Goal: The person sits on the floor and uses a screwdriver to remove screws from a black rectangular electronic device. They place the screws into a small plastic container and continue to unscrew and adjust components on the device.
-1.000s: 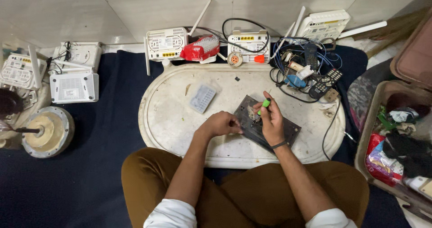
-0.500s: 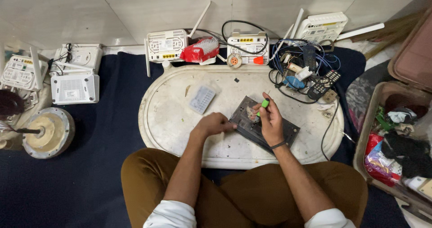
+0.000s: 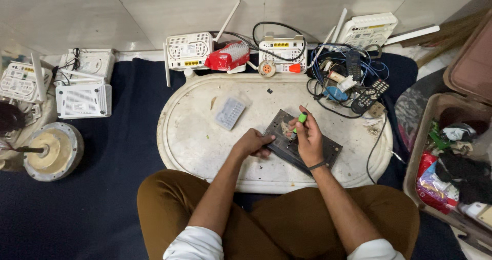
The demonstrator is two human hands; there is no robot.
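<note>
At the far left we see a round pale disc (image 3: 50, 151) with a dark rod through its centre, lying on the dark blue floor mat (image 3: 123, 188). Behind it sit three white router boxes (image 3: 82, 100) with antennas, close together against the tiled wall.

Moving right, we come to the oval white worktop (image 3: 195, 142), stained and low, which spans our lap. A small grey keypad panel (image 3: 229, 113) lies on it, tilted, well apart from our hands. Behind the worktop's rim stand another white router (image 3: 189, 50), a red-and-white packet (image 3: 227, 56) and a further white router (image 3: 282, 52) with a black cable looping over it.

Our left hand (image 3: 252, 143) rests at the near left edge of the dark circuit board (image 3: 328, 150), its grip closed on that edge and pressing it to the worktop. The board lies flat and slantwise near the worktop's middle. Our right hand (image 3: 309, 138) sits on top of the board, its grip closed around a green-handled screwdriver (image 3: 302, 118), the handle sticking up between thumb and fingers; we cannot make out the tip.

Further right, a tangle of blue and black wires (image 3: 335, 80) holds two dark remote controls (image 3: 370, 95). Behind it leans one more white router (image 3: 368, 30). At the far right an open brown case (image 3: 435, 111) holds jumbled bags and cloth.
</note>
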